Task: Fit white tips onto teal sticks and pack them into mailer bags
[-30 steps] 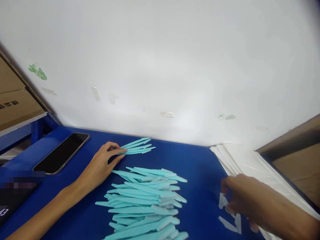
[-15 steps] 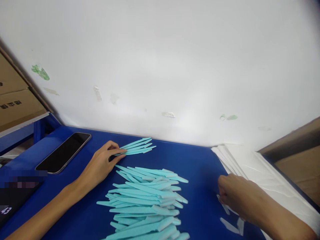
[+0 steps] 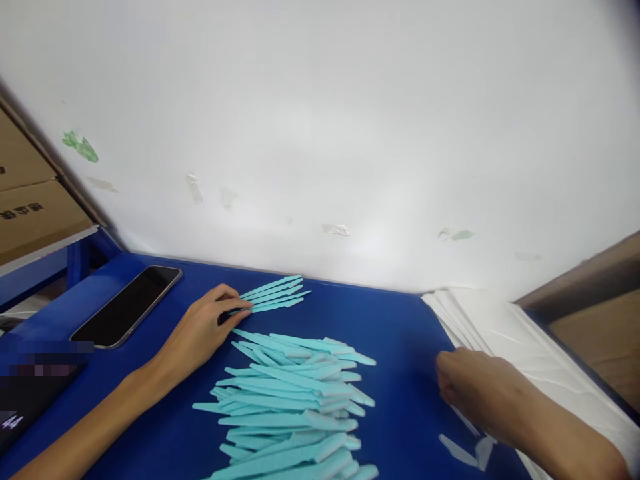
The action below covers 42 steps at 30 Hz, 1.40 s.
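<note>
My left hand (image 3: 213,320) pinches the handle ends of several slim turquoise eyebrow razors (image 3: 275,295), fanned out on the blue table with their tips toward the right. Just below it, a long heap of similar razors (image 3: 295,393) runs down the table's middle, many with pale ends. On the right, my right hand (image 3: 467,383) is closed in a fist low over the table. Its fingertips are turned away, so what they hold is hidden. Small translucent, cover-like pieces (image 3: 457,451) lie beside and partly under it.
A phone (image 3: 127,307) lies at the left, and a dark screen (image 3: 30,407) showing digits sits nearer. White plastic sheets or bags (image 3: 530,353) cover the right side. A white wall (image 3: 320,133) borders the back. Cardboard boxes (image 3: 40,207) stand at the far left.
My left hand stays still on the razors. My right hand has barely moved; a translucent piece beneath it has shifted slightly right and downward. The digits on the screen changed from 43 to 44.
</note>
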Tool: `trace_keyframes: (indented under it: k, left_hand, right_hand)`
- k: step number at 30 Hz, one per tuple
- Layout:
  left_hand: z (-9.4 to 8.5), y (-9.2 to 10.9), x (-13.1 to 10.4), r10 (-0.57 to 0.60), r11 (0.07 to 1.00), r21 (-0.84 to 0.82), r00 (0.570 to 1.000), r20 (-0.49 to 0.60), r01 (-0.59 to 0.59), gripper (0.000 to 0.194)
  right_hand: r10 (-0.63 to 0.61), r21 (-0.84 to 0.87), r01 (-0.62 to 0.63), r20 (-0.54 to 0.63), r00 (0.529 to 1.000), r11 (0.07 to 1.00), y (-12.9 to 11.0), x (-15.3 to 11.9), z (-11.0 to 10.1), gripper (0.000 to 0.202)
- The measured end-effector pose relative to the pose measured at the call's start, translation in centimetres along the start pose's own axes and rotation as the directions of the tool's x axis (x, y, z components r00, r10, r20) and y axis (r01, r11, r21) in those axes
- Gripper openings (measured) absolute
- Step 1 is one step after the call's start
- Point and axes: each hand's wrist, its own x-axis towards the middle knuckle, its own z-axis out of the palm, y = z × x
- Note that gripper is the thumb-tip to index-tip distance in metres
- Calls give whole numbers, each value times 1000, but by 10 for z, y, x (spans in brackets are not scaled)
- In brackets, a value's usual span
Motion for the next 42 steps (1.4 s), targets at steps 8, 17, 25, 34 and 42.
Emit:
trace_keyframes:
  k: [8, 17, 25, 34, 42]
  left_hand:
    - [1, -4, -1, -14, 999, 37, 999, 33, 13, 46]
    - [0, 2, -4, -7, 993, 114, 1000, 26, 4, 43]
    - [-11, 18, -5, -68, 997, -47, 985, -157, 61, 32]
    - [-13, 57, -13, -148, 913, -396, 984, -94, 99, 23]
    - [-8, 70, -16, -189, 875, -459, 982, -25, 156, 25]
  right_hand:
    - [37, 153, -52, 99, 994, 987, 2, -5, -24, 17]
    - [-83, 39, 82, 39, 996, 996, 2, -1, 7, 32]
    - [-153, 217, 210, -252, 956, 953, 3, 8, 1, 24]
    - [239, 827, 501, -556, 796, 254, -47, -12, -46, 20]
    - [140, 887, 460, -460, 877, 31, -61, -9, -38, 24]
